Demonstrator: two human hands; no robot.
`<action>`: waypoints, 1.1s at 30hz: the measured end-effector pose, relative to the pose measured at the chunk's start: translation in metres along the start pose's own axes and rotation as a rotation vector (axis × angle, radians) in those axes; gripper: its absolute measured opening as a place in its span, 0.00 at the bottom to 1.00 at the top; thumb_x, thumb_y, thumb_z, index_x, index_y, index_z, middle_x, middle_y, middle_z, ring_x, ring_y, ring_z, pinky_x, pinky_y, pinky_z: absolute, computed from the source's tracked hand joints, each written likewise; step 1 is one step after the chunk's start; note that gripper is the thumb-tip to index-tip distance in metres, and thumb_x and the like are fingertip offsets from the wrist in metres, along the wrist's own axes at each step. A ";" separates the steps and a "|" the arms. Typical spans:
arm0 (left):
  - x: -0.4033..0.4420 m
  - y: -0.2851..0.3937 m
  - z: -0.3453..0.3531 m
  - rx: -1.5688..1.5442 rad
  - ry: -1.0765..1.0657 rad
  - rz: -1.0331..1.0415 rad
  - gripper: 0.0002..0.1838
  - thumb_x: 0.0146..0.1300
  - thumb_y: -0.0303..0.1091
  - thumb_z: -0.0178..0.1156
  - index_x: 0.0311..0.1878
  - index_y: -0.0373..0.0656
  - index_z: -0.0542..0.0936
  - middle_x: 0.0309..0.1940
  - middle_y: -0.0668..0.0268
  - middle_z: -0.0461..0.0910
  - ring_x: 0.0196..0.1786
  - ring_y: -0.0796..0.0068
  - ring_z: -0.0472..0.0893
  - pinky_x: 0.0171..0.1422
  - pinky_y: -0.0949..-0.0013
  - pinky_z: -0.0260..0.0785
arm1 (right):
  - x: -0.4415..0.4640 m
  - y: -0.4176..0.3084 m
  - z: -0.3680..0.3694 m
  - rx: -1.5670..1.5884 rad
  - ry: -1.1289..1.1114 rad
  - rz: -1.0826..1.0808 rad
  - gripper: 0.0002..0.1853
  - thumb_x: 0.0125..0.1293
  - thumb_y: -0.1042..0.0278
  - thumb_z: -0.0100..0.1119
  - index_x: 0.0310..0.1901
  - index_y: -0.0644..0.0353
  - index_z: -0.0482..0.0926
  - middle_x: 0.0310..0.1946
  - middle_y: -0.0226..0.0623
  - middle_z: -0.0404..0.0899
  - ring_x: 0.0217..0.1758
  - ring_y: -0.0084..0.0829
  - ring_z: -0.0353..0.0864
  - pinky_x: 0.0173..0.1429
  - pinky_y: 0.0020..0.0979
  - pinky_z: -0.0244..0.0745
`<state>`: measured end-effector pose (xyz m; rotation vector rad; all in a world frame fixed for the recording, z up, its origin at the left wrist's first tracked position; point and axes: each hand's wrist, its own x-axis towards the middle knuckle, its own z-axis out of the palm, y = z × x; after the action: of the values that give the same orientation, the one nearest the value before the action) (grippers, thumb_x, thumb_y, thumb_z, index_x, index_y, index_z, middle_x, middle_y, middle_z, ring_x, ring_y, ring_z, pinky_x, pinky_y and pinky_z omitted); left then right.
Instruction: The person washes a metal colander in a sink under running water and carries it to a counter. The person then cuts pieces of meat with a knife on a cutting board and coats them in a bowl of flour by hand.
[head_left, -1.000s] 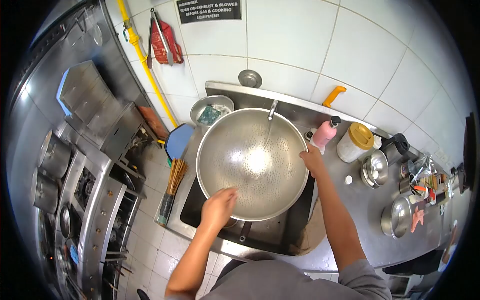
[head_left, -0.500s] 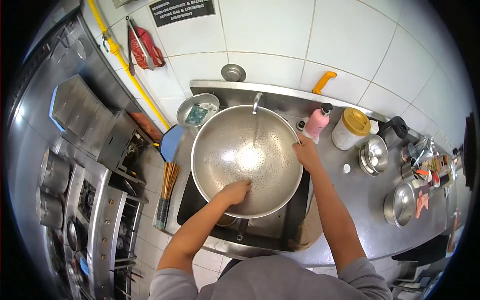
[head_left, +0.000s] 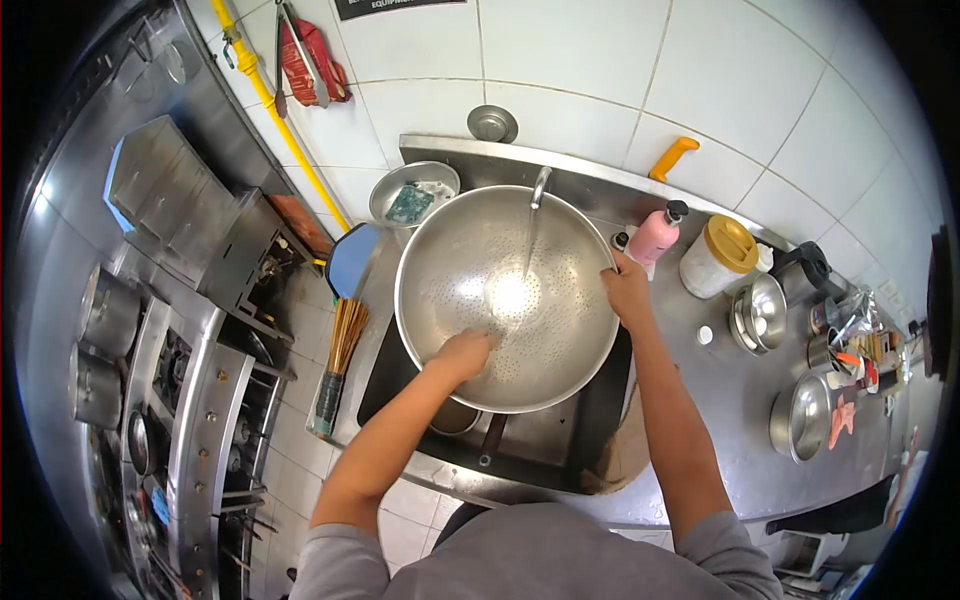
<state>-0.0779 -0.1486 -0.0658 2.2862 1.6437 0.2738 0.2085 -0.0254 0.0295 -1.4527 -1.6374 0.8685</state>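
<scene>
A large metal colander [head_left: 560,330] sits over the sink [head_left: 590,440], its perforated bowl facing up beneath the tap [head_left: 541,186]. A thin stream of water runs from the tap into it. My right hand [head_left: 627,287] grips the colander's rim on the right side. Inside the bowl, at the lower left, my left hand [head_left: 465,355] is closed with its fingers against the inner surface. Whatever those fingers hold, if anything, is hidden. Partly under the colander, a pan with a dark handle [head_left: 493,438] lies in the sink.
A metal bowl with a green scouring pad [head_left: 410,204] stands behind on the left. Along the right counter are a pink pump bottle [head_left: 657,234], a gold-lidded jar [head_left: 720,258], stacked bowls [head_left: 762,312] and a larger bowl [head_left: 800,418]. A stick brush [head_left: 345,345] stands left of the sink.
The view has shifted, so the scene sits slightly higher and further right. My left hand has moved a little across the colander's inner surface. The right hand keeps its grip on the rim.
</scene>
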 end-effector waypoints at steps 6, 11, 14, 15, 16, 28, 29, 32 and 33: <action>0.011 -0.003 0.025 0.073 -0.036 -0.052 0.19 0.62 0.29 0.50 0.56 0.48 0.80 0.55 0.57 0.74 0.63 0.54 0.71 0.64 0.53 0.67 | 0.000 -0.002 -0.003 0.003 0.004 -0.068 0.24 0.57 0.73 0.50 0.57 0.46 0.80 0.37 0.45 0.83 0.38 0.37 0.82 0.47 0.34 0.73; 0.005 -0.012 0.023 0.115 -0.078 0.035 0.16 0.59 0.29 0.52 0.48 0.46 0.83 0.53 0.57 0.76 0.61 0.55 0.72 0.61 0.54 0.69 | 0.006 0.006 -0.001 -0.009 0.004 -0.066 0.25 0.57 0.72 0.51 0.57 0.46 0.80 0.37 0.45 0.83 0.38 0.37 0.82 0.47 0.34 0.73; -0.009 -0.003 0.004 0.123 -0.161 0.085 0.11 0.55 0.28 0.55 0.38 0.45 0.85 0.47 0.60 0.79 0.58 0.56 0.74 0.57 0.55 0.71 | 0.003 -0.006 -0.005 -0.038 -0.031 -0.013 0.25 0.57 0.72 0.51 0.57 0.45 0.80 0.36 0.44 0.83 0.37 0.37 0.82 0.47 0.34 0.73; -0.015 0.000 -0.003 0.119 -0.207 0.111 0.09 0.54 0.28 0.56 0.33 0.45 0.85 0.42 0.62 0.81 0.56 0.58 0.76 0.55 0.56 0.71 | 0.004 -0.002 -0.004 -0.035 -0.031 -0.009 0.25 0.57 0.72 0.51 0.57 0.45 0.80 0.36 0.44 0.83 0.37 0.37 0.82 0.47 0.34 0.73; -0.021 -0.001 -0.007 0.120 -0.211 0.112 0.09 0.54 0.28 0.56 0.33 0.45 0.85 0.42 0.62 0.81 0.56 0.58 0.76 0.55 0.56 0.71 | 0.005 0.002 -0.003 -0.017 -0.011 -0.026 0.25 0.57 0.73 0.51 0.57 0.45 0.80 0.36 0.44 0.83 0.36 0.36 0.82 0.46 0.33 0.73; -0.121 -0.013 -0.081 -0.228 -0.924 -0.179 0.19 0.64 0.45 0.65 0.49 0.40 0.82 0.38 0.64 0.84 0.39 0.72 0.81 0.49 0.69 0.75 | 0.005 0.000 -0.005 0.054 0.025 -0.049 0.23 0.56 0.75 0.50 0.55 0.52 0.81 0.32 0.41 0.83 0.34 0.29 0.80 0.44 0.30 0.72; -0.123 -0.018 -0.075 -0.223 -0.907 -0.183 0.19 0.64 0.45 0.65 0.49 0.40 0.82 0.38 0.64 0.84 0.39 0.72 0.81 0.49 0.69 0.75 | 0.007 0.001 -0.004 0.057 0.028 -0.069 0.23 0.56 0.76 0.50 0.54 0.54 0.81 0.32 0.40 0.82 0.34 0.28 0.79 0.44 0.30 0.72; -0.134 -0.020 -0.058 -1.228 0.014 -0.722 0.34 0.66 0.46 0.63 0.69 0.42 0.63 0.59 0.62 0.74 0.51 0.71 0.78 0.51 0.66 0.75 | 0.006 0.005 -0.002 0.117 -0.006 -0.022 0.21 0.56 0.76 0.50 0.52 0.59 0.82 0.31 0.37 0.82 0.34 0.27 0.78 0.43 0.30 0.72; -0.131 -0.012 -0.055 -1.239 0.267 -0.660 0.31 0.68 0.43 0.62 0.68 0.41 0.64 0.59 0.62 0.73 0.52 0.72 0.77 0.55 0.68 0.72 | 0.005 0.001 -0.003 0.115 -0.001 -0.034 0.21 0.56 0.76 0.50 0.52 0.59 0.82 0.31 0.37 0.82 0.34 0.27 0.78 0.43 0.30 0.72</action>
<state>-0.1487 -0.2614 -0.0151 0.7861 1.5272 1.0720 0.2115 -0.0203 0.0304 -1.3420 -1.5817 0.9296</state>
